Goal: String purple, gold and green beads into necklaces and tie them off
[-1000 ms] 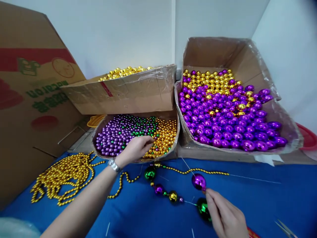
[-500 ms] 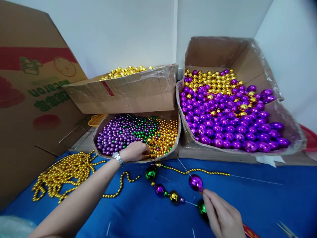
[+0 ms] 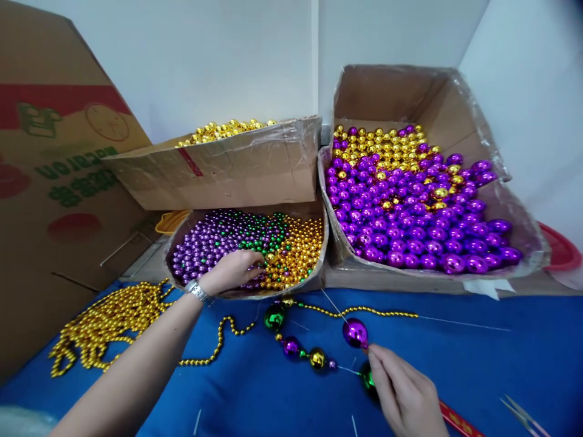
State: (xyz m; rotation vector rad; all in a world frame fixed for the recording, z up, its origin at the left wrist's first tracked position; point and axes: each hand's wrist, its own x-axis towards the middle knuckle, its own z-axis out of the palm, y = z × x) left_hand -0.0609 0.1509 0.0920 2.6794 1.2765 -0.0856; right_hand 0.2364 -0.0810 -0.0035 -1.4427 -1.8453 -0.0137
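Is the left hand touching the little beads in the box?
Touching. The head view shows the left hand resting on the small beads, fingers among them.

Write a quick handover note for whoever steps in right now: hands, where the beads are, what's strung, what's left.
Left hand: in the small bead tray, fingers among the beads; grip unclear.
Right hand: pinching the wire by the purple ball, covering a green ball.
Strung so far: green, purple and gold balls on the strand on the blue cloth.
Left: judging by the bare wire, more beads to thread.
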